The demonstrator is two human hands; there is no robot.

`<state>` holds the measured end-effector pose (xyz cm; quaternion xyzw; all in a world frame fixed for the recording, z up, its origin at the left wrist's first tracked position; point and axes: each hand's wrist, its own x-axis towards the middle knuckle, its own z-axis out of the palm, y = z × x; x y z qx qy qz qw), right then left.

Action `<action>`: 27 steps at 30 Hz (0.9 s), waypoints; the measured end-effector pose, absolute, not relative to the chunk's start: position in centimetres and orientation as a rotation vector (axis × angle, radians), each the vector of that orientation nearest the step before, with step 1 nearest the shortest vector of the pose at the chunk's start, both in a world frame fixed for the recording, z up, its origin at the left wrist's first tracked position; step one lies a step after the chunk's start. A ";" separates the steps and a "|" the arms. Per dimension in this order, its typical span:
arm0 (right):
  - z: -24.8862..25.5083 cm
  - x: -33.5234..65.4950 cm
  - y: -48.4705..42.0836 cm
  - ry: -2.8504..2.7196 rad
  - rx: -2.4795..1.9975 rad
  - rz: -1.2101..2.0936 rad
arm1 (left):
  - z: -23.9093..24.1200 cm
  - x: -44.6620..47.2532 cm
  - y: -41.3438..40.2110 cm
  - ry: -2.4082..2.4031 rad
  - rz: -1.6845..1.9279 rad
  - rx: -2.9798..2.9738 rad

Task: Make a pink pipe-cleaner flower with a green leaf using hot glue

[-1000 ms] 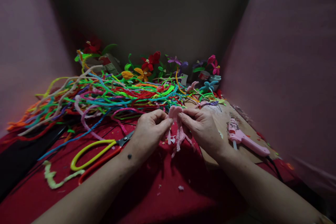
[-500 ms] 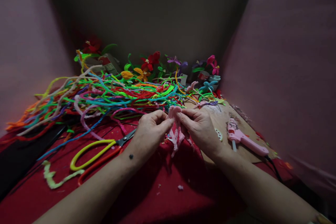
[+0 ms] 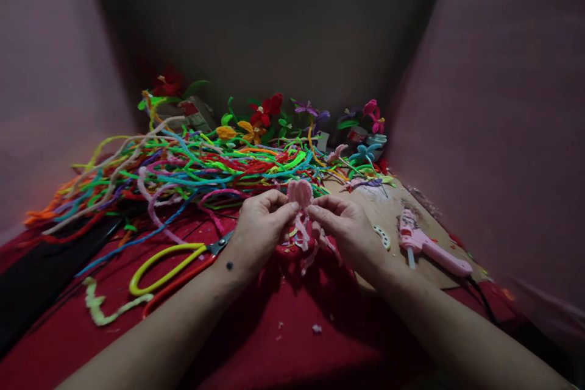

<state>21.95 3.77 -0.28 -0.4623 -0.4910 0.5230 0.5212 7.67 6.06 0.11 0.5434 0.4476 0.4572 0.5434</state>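
Both hands meet over a red cloth [image 3: 283, 341]. My left hand [image 3: 258, 228] and my right hand [image 3: 347, 228] each pinch a pink pipe-cleaner piece [image 3: 300, 195] between thumb and fingers. Its looped, petal-like top stands up between the fingertips and loose pink ends hang below them. Just beyond the hands lies a big tangle of coloured pipe cleaners [image 3: 183, 167].
Yellow-and-red-handled scissors [image 3: 176, 262] lie left of my left wrist. A pink glue gun [image 3: 429, 244] rests on a cardboard sheet [image 3: 388, 207] at the right. Finished pipe-cleaner flowers [image 3: 265, 113] stand along the back. A pale green strand [image 3: 107, 308] lies at the front left.
The pink piece has been turned slightly, so its looped top now shows wider and rounder above the fingertips. Both hands stay together in nearly the same spot.
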 end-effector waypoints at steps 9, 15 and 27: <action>-0.4 21.5 3.8 -1.022 -1.102 1.439 | 0.6 7.9 5.5 1.074 1.064 1.278; -0.8 21.7 4.2 -0.998 -1.096 1.479 | 0.5 8.0 5.5 1.093 1.077 1.354; -0.9 21.7 4.1 -1.107 -1.188 1.277 | 1.4 7.0 6.0 1.014 1.236 1.552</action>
